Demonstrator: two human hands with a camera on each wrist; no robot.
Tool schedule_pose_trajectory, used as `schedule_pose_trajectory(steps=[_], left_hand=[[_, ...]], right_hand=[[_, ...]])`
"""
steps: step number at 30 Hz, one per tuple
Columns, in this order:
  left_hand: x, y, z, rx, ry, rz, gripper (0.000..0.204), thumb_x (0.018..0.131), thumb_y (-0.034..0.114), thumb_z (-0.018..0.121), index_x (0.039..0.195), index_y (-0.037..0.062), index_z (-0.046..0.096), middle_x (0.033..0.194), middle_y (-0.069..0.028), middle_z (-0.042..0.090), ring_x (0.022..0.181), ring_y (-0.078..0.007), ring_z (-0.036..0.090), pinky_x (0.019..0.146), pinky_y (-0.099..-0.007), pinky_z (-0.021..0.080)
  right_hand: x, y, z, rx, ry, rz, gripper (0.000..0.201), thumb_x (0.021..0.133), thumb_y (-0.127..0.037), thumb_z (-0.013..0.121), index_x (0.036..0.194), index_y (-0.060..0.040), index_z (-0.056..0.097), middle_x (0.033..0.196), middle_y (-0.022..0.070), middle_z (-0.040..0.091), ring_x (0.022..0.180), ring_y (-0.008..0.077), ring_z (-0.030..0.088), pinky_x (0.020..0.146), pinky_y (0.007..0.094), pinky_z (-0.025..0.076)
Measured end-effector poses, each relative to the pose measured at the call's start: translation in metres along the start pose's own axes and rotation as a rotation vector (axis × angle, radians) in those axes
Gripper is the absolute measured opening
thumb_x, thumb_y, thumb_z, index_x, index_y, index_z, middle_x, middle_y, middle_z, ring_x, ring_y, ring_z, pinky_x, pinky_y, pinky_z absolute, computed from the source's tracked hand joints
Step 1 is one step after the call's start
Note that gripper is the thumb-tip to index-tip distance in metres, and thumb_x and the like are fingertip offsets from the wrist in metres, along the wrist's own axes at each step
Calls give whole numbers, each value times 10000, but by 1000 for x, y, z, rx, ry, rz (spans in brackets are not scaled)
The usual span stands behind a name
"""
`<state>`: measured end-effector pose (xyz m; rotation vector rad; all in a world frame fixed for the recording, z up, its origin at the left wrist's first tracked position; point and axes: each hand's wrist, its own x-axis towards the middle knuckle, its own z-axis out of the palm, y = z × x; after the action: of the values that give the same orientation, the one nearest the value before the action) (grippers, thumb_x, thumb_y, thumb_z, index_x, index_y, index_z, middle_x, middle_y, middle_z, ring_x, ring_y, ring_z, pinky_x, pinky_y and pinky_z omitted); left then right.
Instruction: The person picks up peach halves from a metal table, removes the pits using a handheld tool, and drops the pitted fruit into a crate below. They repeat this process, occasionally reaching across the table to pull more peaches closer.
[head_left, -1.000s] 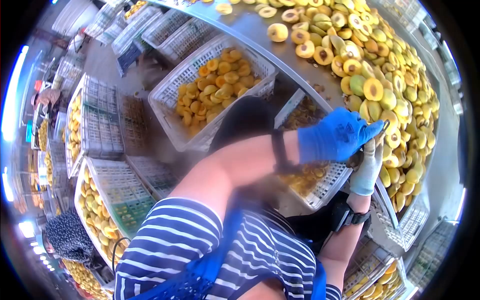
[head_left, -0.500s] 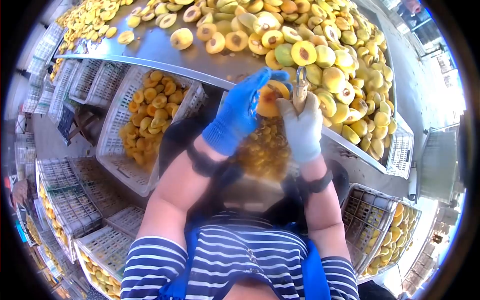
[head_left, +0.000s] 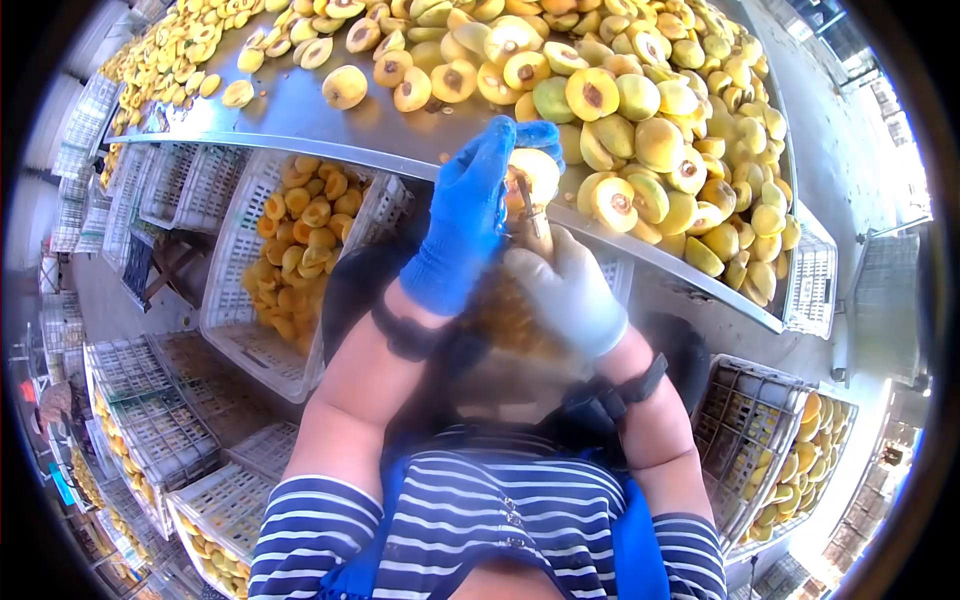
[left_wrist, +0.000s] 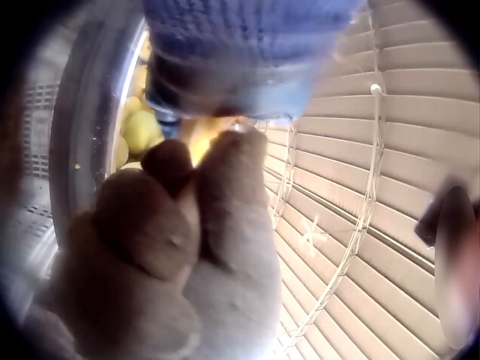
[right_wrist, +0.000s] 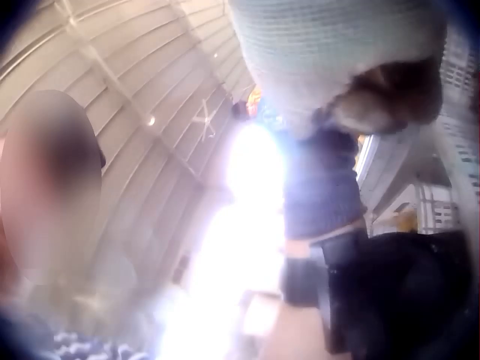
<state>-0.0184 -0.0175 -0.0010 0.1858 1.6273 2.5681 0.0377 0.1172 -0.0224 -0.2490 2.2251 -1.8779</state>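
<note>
Just off the metal table (head_left: 290, 115), we have the fruit half (head_left: 541, 170) pinched in the left hand (head_left: 462, 215), fingers curled round its side; right hand (head_left: 572, 290) grips the tool (head_left: 538, 235), exact finger placement we can't tell; metal end (head_left: 525, 192) overlaps the fruit half, contact likely; we'd flag a slip into those fingers if pushed too hard; loose pinch could also let it twist and drop.

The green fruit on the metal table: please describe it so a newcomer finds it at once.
On the metal table, find the heap beyond the blue-gloved left hand. The green fruit lies just left of a brown-centred cut half, greener than its yellow neighbours.
</note>
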Motion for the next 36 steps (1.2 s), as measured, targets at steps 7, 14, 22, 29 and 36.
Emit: schedule_pose_trajectory(steps=[7,14,22,29,36], left_hand=[[-1,-3,-1,-140,-151,-47,559,1034,439,369,1201,-64,550,1083,-155,653,1024,-220,646,904,-332,531],[-27,54,-84,143,14,306,370,1011,253,437,1208,-30,575,1112,-127,644,1006,-198,632,895,-315,516],[3,-12,24,1254,-171,441,628,830,382,716,1321,47,514,1221,-174,616,1087,-309,618,931,-413,488],[26,-44,43,1294,-304,528,652,735,263,794,1307,89,533,1142,-160,630,1033,-351,611,894,-424,499],[-3,5,32,704,-438,267,744,785,187,772,1424,43,420,1364,-148,534,1234,-219,533,1066,-371,406]], right_hand=[[-14,-14,-16,694,-402,391,366,917,-404,636,1035,-70,546,659,-24,471,506,47,427,416,196,299],[-27,-15,-53,-745,-472,157,448,841,-396,655,982,22,577,884,226,659,829,370,652,773,428,497],[-58,-23,-77,-443,34,95,374,835,-306,713,971,17,583,796,203,653,743,311,655,686,386,504],[-53,5,-91,-118,451,250,416,864,-334,682,1037,28,573,819,154,664,735,245,639,724,366,505],[-37,-16,-54,461,188,125,296,965,-303,566,1084,-35,531,724,31,572,513,98,502,461,234,398]])
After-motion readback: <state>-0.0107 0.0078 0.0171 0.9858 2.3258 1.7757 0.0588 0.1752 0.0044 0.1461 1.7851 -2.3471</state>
